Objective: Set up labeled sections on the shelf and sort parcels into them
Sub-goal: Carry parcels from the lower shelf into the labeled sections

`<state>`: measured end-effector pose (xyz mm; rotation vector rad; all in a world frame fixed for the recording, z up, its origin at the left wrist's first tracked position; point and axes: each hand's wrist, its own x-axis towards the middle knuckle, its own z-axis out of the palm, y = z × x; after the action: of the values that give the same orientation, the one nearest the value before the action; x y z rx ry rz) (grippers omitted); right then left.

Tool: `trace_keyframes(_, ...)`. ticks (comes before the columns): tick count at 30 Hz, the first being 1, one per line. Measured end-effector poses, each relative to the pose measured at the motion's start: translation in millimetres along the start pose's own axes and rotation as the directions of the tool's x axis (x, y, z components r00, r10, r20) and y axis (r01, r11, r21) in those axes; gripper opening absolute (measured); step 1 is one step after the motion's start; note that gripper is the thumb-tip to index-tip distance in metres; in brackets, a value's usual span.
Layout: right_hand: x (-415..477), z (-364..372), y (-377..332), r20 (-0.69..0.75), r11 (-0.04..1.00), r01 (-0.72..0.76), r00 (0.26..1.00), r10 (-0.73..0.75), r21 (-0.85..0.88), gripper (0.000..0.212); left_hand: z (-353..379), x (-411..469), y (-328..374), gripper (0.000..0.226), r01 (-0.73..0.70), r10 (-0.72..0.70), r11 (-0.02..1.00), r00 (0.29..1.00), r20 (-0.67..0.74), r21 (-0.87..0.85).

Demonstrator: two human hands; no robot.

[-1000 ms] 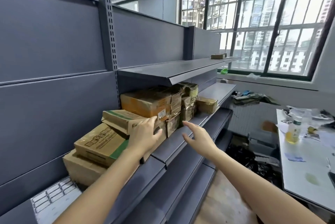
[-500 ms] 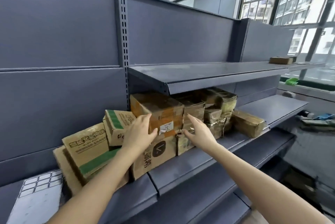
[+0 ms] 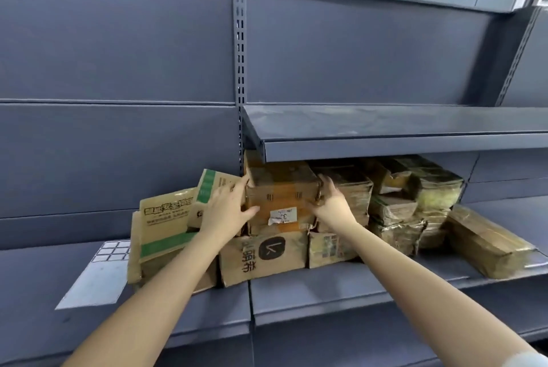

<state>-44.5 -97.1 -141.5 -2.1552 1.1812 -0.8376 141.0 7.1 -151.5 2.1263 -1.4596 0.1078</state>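
Head view: left hand (image 3: 226, 212) wraps the left front corner of the taped parcel (image 3: 281, 191), and right hand (image 3: 332, 203) curls fingers over its right edge. It sits atop the pile, under the upper shelf (image 3: 385, 147). Lifting-out seems underway; next, draw it outward, clearing that lip. Its labelled face points at the person, and its long axis apparently runs along the shelf.

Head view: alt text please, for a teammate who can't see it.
A left hand and right hand grip the sides of a brown cardboard box with a white label, atop other cardboard parcels stacked on a dark grey metal shelf.
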Motion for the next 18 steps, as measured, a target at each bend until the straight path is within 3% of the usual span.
trace_keyframes(4, 15.2, 2.0, 1.3, 0.024, 1.000, 0.015, 1.000, -0.015, -0.022, 0.081, -0.4, 12.2, 4.8, 0.097, 0.016, -0.002, 0.995, 0.991, 0.133, -0.103)
trace_keyframes(8, 25.9, 5.5, 5.4, 0.049, 0.999, -0.018, 0.999, 0.020, -0.044, 0.087, 4.9, 22.7, 5.0, 0.104, 0.002, 0.025, 0.986, 0.988, 0.154, -0.169)
trace_keyframes(18, 18.0, 6.4, 6.6, 0.020, 0.964, -0.038, 0.999, 0.034, 0.263, 0.082, 6.6, 25.1, 2.1, 0.095, 0.010, 0.024, 0.940, 0.995, 0.098, -0.340)
